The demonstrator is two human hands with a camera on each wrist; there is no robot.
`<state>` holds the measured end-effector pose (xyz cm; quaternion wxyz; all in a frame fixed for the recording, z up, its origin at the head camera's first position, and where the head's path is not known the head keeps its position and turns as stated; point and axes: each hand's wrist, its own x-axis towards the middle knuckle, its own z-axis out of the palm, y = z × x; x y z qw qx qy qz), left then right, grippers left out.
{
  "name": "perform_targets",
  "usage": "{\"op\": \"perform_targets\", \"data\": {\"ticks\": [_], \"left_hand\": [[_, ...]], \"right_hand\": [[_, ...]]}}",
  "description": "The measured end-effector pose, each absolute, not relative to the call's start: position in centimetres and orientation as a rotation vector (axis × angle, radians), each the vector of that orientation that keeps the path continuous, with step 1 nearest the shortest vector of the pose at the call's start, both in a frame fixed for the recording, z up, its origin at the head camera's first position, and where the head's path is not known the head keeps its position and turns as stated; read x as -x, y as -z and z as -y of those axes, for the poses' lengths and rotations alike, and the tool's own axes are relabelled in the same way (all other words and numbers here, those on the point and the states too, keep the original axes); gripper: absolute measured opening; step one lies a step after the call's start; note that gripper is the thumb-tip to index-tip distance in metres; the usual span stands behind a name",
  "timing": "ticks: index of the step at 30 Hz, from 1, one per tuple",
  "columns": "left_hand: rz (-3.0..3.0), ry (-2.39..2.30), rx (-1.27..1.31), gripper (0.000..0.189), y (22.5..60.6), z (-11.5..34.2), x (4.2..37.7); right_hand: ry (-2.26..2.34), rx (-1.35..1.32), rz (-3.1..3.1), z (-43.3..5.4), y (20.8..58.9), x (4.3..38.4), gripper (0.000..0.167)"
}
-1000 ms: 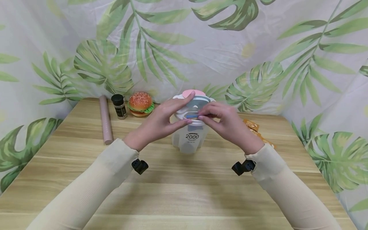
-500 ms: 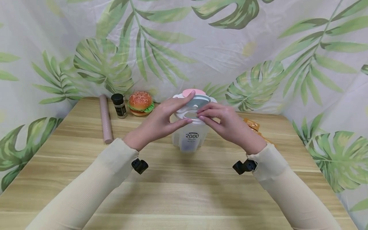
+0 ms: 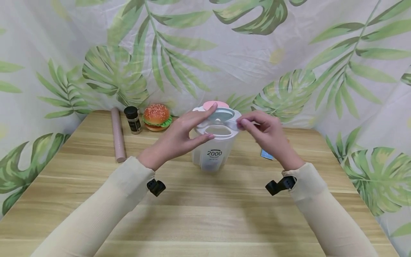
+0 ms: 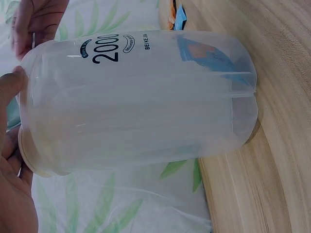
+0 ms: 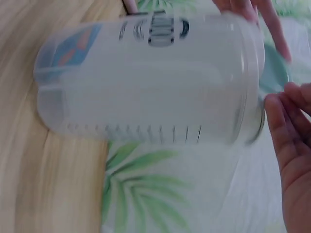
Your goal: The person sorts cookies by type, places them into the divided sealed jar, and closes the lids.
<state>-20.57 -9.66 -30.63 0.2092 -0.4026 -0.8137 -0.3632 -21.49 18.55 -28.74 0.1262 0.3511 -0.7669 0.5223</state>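
Observation:
A translucent storage canister [image 3: 212, 155] marked 2000 stands upright mid-table, its blue-green flap [image 3: 221, 114] raised and the oval opening [image 3: 218, 130] in its lid uncovered. My left hand [image 3: 179, 134] holds the lid, thumb at the front rim and a long finger stretched beside the flap. At the lid's right edge is my right hand [image 3: 266, 132], fingertips drawn together near the thumb, with no object visible between them. Through the wall, both wrist views show a blue packet [image 4: 211, 56] at the bottom of the canister.
Another blue packet [image 3: 267, 154] lies right of the canister, partly behind my right hand, with orange packets [image 4: 172, 14] close by. Along the back left are a pink roller-like tube [image 3: 118, 137], a black-capped shaker jar [image 3: 133, 121] and a toy burger [image 3: 157, 117].
A blue packet at the lid's opening has dropped inside the canister. My right hand has let go and moved right, off the opening, while my left hand stays put.

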Motion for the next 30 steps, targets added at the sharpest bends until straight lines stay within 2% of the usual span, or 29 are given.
{"op": "perform_targets", "data": {"ticks": [9, 17, 25, 30], "left_hand": [[2.255, 1.01, 1.115, 0.077, 30.9, 9.8, 20.7], [2.253, 1.008, 1.112, 0.077, 30.9, 9.7, 20.7], [2.25, 1.015, 1.122, 0.076, 30.9, 9.6, 20.7], [2.246, 1.015, 1.125, 0.076, 30.8, 9.7, 20.7]], "right_hand": [[-1.382, -0.528, 2.498, -23.5, 31.8, 23.8, 0.026], [-1.079, -0.238, 2.853, -27.0, 35.8, 25.1, 0.031], [-0.892, -0.287, 2.968, -28.5, 39.3, 26.1, 0.03], [-0.819, -0.333, 3.015, -29.1, 40.4, 26.6, 0.04]]}}
